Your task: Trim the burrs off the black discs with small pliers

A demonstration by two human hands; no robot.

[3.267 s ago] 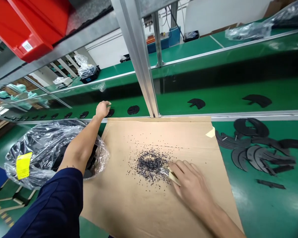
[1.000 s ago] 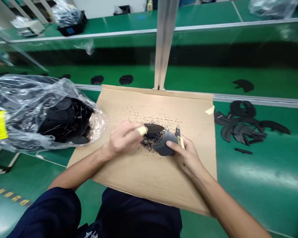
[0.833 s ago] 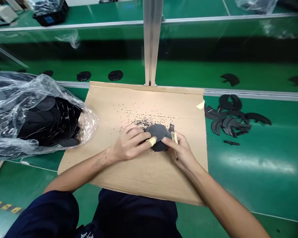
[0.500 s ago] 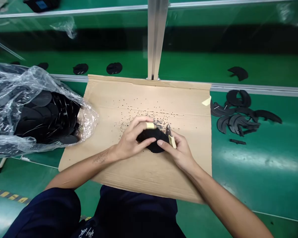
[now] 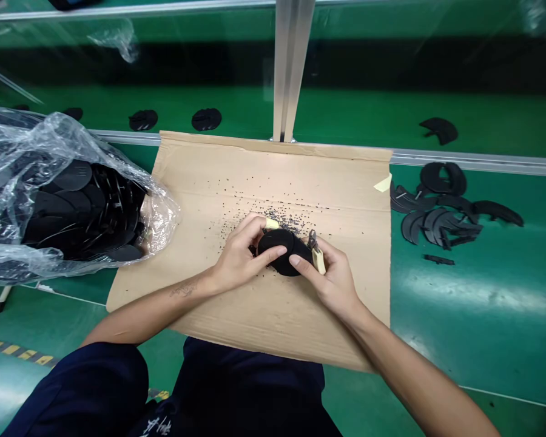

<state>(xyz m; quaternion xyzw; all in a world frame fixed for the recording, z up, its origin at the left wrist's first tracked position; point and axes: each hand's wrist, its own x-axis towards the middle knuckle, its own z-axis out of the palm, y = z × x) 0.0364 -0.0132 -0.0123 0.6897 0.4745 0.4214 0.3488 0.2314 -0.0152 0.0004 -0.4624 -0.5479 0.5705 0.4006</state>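
Black and flat, the round disc (image 5: 281, 254) sits pinched over the cardboard sheet (image 5: 236, 182) between the left hand (image 5: 241, 258) and the right hand (image 5: 334, 282), which also grips a small cutter (image 5: 316, 252).

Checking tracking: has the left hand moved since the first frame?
Yes. The left hand came from the metal conveyor rail to the brown cardboard sheet's middle, onto the round black disc.

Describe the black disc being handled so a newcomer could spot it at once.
Find the brown cardboard sheet below the metal post. At its middle, the left hand and right hand pinch a round black disc. Unlike discs in the plastic bag or on the belt, it alone is held.
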